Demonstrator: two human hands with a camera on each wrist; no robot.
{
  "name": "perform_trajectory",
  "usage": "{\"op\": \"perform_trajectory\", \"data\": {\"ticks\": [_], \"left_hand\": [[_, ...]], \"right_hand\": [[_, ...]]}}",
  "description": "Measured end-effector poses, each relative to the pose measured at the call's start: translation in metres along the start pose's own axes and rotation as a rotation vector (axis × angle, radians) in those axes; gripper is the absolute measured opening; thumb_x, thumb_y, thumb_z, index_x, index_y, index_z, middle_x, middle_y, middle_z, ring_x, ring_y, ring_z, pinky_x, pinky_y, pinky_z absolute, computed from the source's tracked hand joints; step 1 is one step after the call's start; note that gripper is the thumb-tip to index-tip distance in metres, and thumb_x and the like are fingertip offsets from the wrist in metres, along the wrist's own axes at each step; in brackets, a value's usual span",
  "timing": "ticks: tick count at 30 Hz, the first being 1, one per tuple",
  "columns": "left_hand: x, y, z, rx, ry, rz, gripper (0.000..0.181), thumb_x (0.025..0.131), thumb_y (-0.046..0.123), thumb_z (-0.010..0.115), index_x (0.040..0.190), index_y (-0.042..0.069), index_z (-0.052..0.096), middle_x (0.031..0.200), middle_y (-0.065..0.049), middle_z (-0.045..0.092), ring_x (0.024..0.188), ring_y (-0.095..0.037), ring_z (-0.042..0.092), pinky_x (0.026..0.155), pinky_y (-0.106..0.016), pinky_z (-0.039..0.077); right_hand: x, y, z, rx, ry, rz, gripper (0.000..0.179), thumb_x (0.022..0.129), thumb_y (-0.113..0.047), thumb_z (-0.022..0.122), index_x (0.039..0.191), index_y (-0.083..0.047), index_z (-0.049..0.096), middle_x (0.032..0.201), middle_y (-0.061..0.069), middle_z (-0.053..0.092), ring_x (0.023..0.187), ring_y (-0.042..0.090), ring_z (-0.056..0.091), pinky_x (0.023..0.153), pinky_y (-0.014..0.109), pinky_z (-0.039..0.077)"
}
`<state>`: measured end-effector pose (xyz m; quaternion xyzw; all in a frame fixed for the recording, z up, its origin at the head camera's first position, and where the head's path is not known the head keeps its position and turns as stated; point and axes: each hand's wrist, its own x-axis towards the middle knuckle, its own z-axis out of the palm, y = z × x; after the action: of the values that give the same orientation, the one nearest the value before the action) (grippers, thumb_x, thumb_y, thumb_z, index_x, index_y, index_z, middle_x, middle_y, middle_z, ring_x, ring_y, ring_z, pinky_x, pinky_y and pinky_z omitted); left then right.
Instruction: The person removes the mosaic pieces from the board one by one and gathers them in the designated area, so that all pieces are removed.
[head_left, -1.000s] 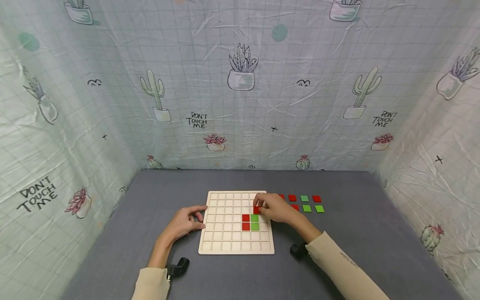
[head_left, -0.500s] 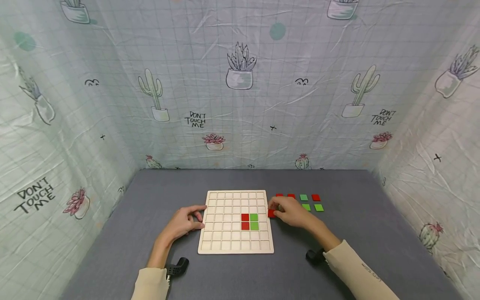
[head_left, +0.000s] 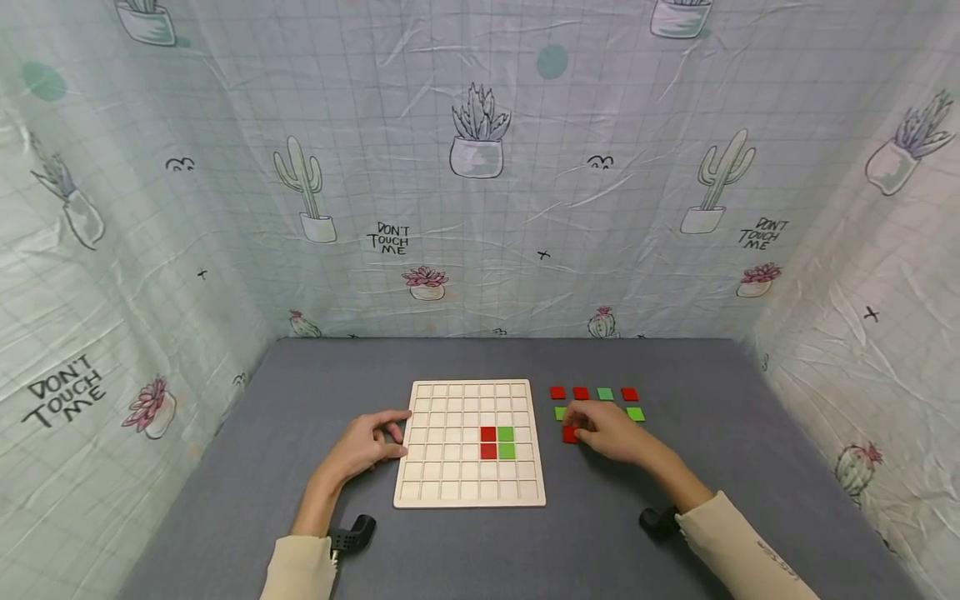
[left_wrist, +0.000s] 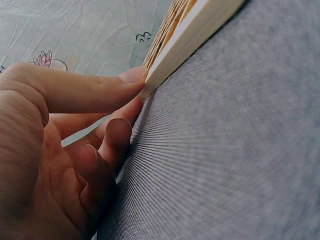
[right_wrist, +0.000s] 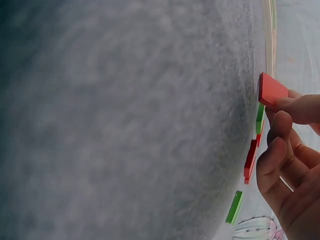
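A pale wooden grid board [head_left: 442, 433] lies on the table in the head view. In it, two red tiles [head_left: 488, 442] sit beside two green tiles [head_left: 506, 442]. My left hand [head_left: 360, 442] touches the board's left edge with thumb and index finger, the other fingers bent loosely; the left wrist view shows the thumb [left_wrist: 100, 90] against the board's side [left_wrist: 185, 42]. Right of the board, my right hand [head_left: 611, 432] pinches a red tile [head_left: 569, 435]. This red tile [right_wrist: 272, 91] is tilted between thumb and fingers in the right wrist view.
Beyond my right hand lie two rows of loose tiles on the grey table [head_left: 345, 367]: red [head_left: 557, 392] and green [head_left: 605, 394] in the back row, green [head_left: 635, 414] in the front one. My hand hides part of the front row. Printed cloth [head_left: 480, 250] hangs behind.
My right hand has lifted the red tile off the board's right side and carried it rightward, over the table by the loose tiles. The left hand stays at the board's edge.
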<state>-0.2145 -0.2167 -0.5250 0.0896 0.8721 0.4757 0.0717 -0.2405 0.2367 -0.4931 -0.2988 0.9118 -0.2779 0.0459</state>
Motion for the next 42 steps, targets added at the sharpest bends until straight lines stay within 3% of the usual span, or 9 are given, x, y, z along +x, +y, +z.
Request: {"op": "perform_trajectory", "data": {"ticks": [5,12,23,31,42], "left_hand": [[-0.001,-0.001,0.000,-0.007,-0.002,-0.002,0.058,0.085,0.011,0.082,0.140,0.010,0.065,0.095,-0.008,0.068,0.048,-0.007,0.041,0.045,-0.028,0.041],[0.000,0.000,0.000,0.016,0.001,-0.003,0.057,0.085,0.013,0.082,0.139,0.012,0.065,0.095,-0.006,0.068,0.048,-0.008,0.042,0.045,-0.028,0.041],[0.001,-0.001,0.000,0.015,0.005,0.009,0.057,0.085,0.014,0.083,0.139,0.012,0.065,0.096,-0.008,0.068,0.047,-0.007,0.042,0.045,-0.028,0.040],[0.002,-0.001,0.001,0.025,0.011,0.007,0.056,0.085,0.013,0.082,0.138,0.012,0.066,0.095,-0.006,0.068,0.048,-0.008,0.043,0.045,-0.028,0.041],[0.002,-0.002,0.001,0.016,0.007,0.013,0.056,0.085,0.013,0.082,0.139,0.011,0.065,0.094,-0.006,0.068,0.048,-0.006,0.040,0.045,-0.028,0.041]], "right_hand": [[-0.002,0.001,0.000,0.005,-0.013,-0.013,0.018,0.093,0.000,0.068,0.104,-0.015,0.071,0.095,-0.001,0.072,0.078,0.003,0.057,0.072,0.027,0.051],[0.000,0.000,0.000,-0.017,-0.037,-0.032,0.017,0.091,-0.004,0.073,0.104,-0.014,0.071,0.094,-0.002,0.072,0.072,0.002,0.053,0.069,0.026,0.049],[0.007,-0.002,0.002,-0.049,-0.033,0.022,0.015,0.089,-0.004,0.073,0.100,-0.014,0.073,0.090,-0.007,0.069,0.079,0.005,0.057,0.072,0.028,0.050],[0.010,-0.003,0.002,-0.074,-0.048,0.024,0.012,0.089,-0.005,0.074,0.100,-0.011,0.075,0.092,-0.003,0.071,0.084,0.010,0.062,0.076,0.033,0.053],[0.009,0.001,0.002,-0.024,-0.050,0.013,0.013,0.091,-0.007,0.075,0.102,-0.014,0.073,0.094,-0.004,0.071,0.085,0.008,0.063,0.075,0.028,0.051]]}}
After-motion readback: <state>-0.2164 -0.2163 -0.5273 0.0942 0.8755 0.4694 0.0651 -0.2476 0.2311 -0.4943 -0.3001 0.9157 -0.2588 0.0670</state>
